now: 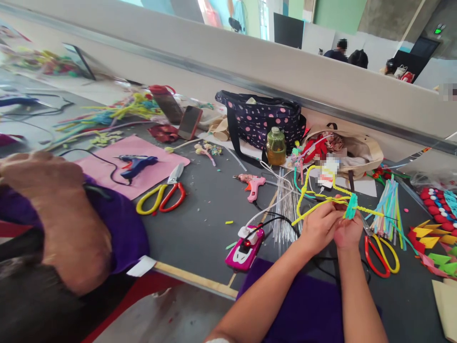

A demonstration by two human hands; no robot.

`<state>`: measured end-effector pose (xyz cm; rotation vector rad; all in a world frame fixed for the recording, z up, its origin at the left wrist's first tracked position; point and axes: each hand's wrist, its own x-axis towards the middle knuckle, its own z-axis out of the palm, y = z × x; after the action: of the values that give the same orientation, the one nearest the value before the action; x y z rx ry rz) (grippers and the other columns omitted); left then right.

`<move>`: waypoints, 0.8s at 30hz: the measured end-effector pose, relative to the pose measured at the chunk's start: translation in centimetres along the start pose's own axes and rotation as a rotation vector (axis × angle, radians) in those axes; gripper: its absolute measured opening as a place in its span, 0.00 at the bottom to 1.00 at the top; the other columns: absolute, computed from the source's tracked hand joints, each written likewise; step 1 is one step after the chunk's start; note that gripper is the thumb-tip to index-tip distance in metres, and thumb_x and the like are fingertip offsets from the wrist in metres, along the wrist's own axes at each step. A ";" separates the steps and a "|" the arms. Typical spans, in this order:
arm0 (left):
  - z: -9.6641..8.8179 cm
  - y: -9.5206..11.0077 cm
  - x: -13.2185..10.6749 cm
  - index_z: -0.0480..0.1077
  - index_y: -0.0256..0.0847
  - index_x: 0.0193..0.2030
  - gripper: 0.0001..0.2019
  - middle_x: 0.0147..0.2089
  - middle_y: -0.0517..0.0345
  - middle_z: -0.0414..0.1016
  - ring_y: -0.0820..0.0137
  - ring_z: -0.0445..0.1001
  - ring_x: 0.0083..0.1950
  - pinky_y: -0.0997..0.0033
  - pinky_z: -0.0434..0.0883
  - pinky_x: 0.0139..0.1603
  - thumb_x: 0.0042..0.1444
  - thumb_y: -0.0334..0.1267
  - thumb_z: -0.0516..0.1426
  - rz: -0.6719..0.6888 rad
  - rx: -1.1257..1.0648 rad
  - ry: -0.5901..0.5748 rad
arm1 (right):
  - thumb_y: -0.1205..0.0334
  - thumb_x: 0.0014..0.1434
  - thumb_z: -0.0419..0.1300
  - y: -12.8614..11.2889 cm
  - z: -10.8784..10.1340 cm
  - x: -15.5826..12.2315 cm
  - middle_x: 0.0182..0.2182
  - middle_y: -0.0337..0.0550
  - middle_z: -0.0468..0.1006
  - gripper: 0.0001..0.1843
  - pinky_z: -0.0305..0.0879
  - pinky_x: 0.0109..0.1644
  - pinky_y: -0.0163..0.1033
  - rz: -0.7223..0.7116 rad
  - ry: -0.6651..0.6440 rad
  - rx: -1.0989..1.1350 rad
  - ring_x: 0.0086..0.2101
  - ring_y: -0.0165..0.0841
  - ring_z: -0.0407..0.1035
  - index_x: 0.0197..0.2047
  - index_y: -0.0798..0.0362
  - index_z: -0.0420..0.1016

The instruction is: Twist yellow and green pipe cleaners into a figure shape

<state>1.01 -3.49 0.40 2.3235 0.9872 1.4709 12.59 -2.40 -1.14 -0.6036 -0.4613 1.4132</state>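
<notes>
Close together over the dark tabletop, my two hands work on a bent yellow pipe cleaner (302, 196) shaped into an open, angular frame. My left hand (320, 227) has its fingers closed on the yellow pipe cleaner, near the fingers of the other hand. Wrapped round the twisted yellow stem is a bunched teal pipe cleaner (352, 206), which my right hand (348, 232) pinches from below. One twisted yellow end sticks out to the right past it. Part of the grip is hidden behind the fingers.
Red-and-yellow scissors (381, 255) lie right of my hands. A magenta power strip (245, 248), a pink glue gun (253, 185) and clear sticks (287, 209) lie left. Farther left are a blue glue gun (137, 165) and a co-worker's arm (67, 224). Bags (264, 114) stand behind.
</notes>
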 end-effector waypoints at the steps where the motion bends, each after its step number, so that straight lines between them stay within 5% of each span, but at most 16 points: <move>1: 0.0 -0.1 0.0 0.74 0.40 0.44 0.11 0.39 0.51 0.73 0.67 0.74 0.42 0.68 0.73 0.41 0.63 0.35 0.50 0.001 0.010 -0.008 | 0.51 0.58 0.55 -0.1 0.2 -0.2 0.42 0.41 0.82 0.17 0.74 0.45 0.44 0.008 -0.004 -0.002 0.44 0.37 0.75 0.48 0.44 0.77; 10: -0.2 -0.2 0.0 0.72 0.41 0.49 0.11 0.46 0.50 0.76 0.66 0.74 0.50 0.68 0.73 0.49 0.63 0.35 0.53 0.068 0.016 -0.048 | 0.32 0.55 0.50 0.3 1.3 -0.6 0.36 0.46 0.81 0.28 0.72 0.46 0.49 -0.019 -0.027 -0.258 0.43 0.42 0.75 0.41 0.45 0.78; 18: -0.4 -1.0 -0.3 0.74 0.43 0.43 0.12 0.41 0.54 0.77 0.68 0.75 0.45 0.72 0.72 0.41 0.64 0.32 0.49 0.022 0.090 -0.116 | 0.53 0.53 0.60 0.8 -0.6 0.1 0.34 0.40 0.82 0.09 0.72 0.37 0.36 0.006 0.031 -0.030 0.37 0.33 0.76 0.35 0.47 0.78; 24: -0.7 -0.9 0.1 0.75 0.45 0.47 0.13 0.45 0.53 0.78 0.66 0.72 0.49 0.68 0.72 0.47 0.64 0.31 0.50 0.132 0.127 -0.165 | 0.51 0.55 0.59 0.4 -0.7 0.7 0.33 0.39 0.82 0.12 0.72 0.35 0.38 -0.020 0.027 -0.034 0.34 0.33 0.76 0.38 0.46 0.78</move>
<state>0.03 -2.88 0.33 2.5971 0.9233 1.2689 12.79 -1.81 -2.03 -0.6438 -0.4692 1.3792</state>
